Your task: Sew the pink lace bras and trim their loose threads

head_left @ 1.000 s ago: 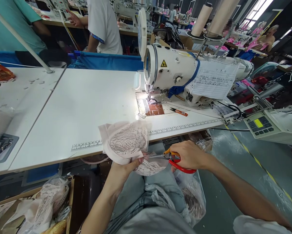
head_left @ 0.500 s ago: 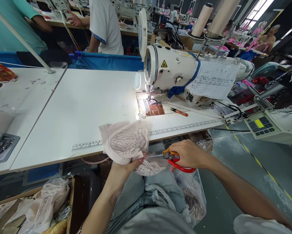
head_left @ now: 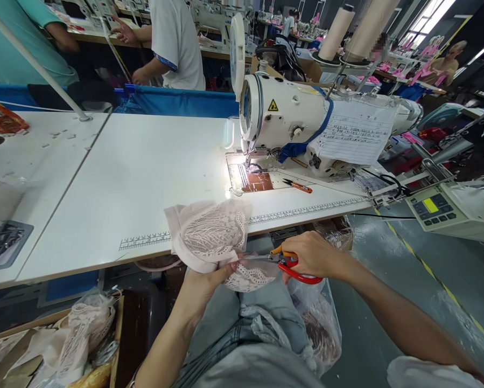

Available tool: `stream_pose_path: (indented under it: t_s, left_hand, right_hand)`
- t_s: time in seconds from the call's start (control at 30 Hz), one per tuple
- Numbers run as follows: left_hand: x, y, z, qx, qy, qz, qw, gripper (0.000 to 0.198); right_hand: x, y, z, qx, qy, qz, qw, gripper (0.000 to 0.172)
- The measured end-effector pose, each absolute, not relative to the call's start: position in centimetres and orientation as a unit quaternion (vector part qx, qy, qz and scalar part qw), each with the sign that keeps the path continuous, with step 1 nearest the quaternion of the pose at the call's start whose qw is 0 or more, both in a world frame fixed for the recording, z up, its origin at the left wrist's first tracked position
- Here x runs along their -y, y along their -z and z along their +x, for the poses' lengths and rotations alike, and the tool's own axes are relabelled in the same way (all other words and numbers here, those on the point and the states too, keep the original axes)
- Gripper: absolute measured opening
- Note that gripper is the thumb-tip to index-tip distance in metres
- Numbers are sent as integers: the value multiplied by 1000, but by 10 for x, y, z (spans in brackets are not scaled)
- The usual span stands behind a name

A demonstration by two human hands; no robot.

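A pale pink lace bra [head_left: 213, 231] rests partly on the table's front edge, its near part hanging over my lap. My left hand [head_left: 209, 283] pinches its lower edge between thumb and fingers. In my right hand [head_left: 310, 253] are scissors [head_left: 285, 263] with one orange and one red handle. Their blades point left and lie against the fabric, close to my left thumb. How far the blades are apart is hard to see.
Behind the bra stands a white sewing machine [head_left: 290, 113] with its lamp lit. Orange thread snips [head_left: 297, 186] lie beside it on the white table [head_left: 153, 172]. A box of lace pieces [head_left: 64, 345] is at lower left, a control panel [head_left: 435, 207] at right. Two people work beyond.
My hands, the bra and the scissors stay almost still; the red handle shifts very slightly. In the background, the white-shirted person's lower hand has come into view.
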State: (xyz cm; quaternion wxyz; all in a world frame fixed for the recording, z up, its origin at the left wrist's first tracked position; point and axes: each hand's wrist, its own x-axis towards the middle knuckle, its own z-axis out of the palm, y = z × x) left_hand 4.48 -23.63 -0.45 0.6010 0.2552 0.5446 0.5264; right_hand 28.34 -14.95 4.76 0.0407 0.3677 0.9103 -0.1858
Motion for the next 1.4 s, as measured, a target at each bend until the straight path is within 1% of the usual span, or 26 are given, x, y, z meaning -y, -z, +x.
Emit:
stream_pose_path:
  t_s: [0.1,0.23,0.4,0.57,0.7,0.83,0.97,1.03,1.17,1.4]
  left_hand:
    - [236,5,45,-543,-527,258,601,38]
    - [237,4,44,-549,-521,263,598,33]
    - [236,4,45,-543,-529,273,592,31]
    - [236,7,45,-545,-534,268,588,35]
    - [236,10,45,-561,-530,258,581,41]
    - [237,8,45,-556,-530,256,586,40]
    - [236,5,46,-546,-533,259,593,38]
    - [236,4,46,-543,-533,265,593,36]
    - [236,2,46,-549,-534,267,585,35]
    - [236,2,47,-552,-528,261,590,37]
  right_hand:
    - [150,-48,283,-908,184,372,49,33]
    - [152,-47,282,-908,178,377,46,28]
    - [152,-46,281,-909,172,374,55,18]
    - [152,-49,279,-910,175,371,60,24]
    - [151,-49,278,-909,172,374,67,20]
    - [151,-48,279,-907,171,378,70,24]
    - [151,-46,280,-912,175,369,45,20]
    - [151,-45,281,-913,175,366,38,23]
    - [151,-44,281,-917,166,360,37,34]
    - [150,-46,279,-912,165,372,52,38]
